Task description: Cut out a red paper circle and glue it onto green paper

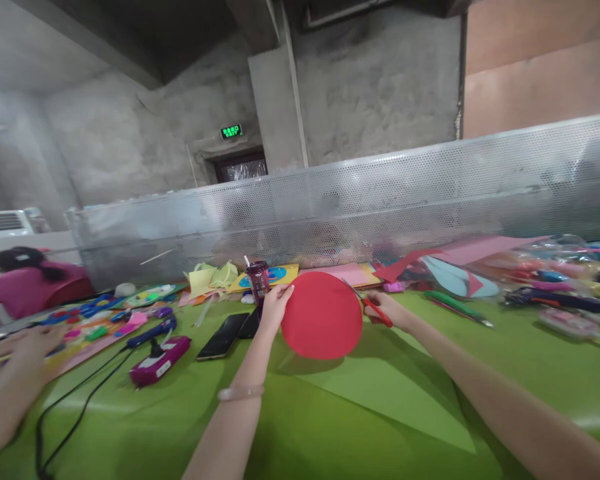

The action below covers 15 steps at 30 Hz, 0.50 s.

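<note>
A round sheet of red paper is held up in front of me, above the table. My left hand pinches it at its upper left edge. In my right hand is a pair of red-handled scissors, its blades pointing up and left along the circle's right edge. I cannot tell whether the blades touch the paper. Under the circle, a sheet of light green paper lies on the green table.
Left of my arm lie a black phone, a magenta power strip with cords and a glue gun. A drink cup stands behind. A green cutter lies right. Another person's hand is at far left. A perforated metal panel runs behind.
</note>
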Available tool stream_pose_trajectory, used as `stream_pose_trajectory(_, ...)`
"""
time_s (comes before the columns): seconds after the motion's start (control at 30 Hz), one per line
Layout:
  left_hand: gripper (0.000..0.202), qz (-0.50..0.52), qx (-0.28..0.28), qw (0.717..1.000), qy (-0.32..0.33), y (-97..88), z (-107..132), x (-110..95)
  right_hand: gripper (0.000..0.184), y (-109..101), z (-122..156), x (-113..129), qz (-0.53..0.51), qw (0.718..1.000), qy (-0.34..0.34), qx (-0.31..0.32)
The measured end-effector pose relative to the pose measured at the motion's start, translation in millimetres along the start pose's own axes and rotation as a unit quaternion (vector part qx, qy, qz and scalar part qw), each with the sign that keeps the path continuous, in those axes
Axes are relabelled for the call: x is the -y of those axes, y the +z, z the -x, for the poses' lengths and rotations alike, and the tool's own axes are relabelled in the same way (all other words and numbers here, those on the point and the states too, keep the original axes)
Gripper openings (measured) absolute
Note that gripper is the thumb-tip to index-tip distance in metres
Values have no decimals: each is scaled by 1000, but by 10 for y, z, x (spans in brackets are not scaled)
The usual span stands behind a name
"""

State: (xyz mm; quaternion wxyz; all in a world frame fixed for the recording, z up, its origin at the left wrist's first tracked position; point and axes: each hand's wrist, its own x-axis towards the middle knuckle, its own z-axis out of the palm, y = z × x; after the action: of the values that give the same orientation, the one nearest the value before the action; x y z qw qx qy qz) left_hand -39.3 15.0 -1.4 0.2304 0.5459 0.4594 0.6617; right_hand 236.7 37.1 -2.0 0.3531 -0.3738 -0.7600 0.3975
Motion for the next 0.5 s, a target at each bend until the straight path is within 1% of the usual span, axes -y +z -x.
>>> stream_pose_trajectory(0.5, 27, -6, -5, 1000, -3, 7, 14, -39, 5, -3, -29, -47, -2, 1000, -2, 3)
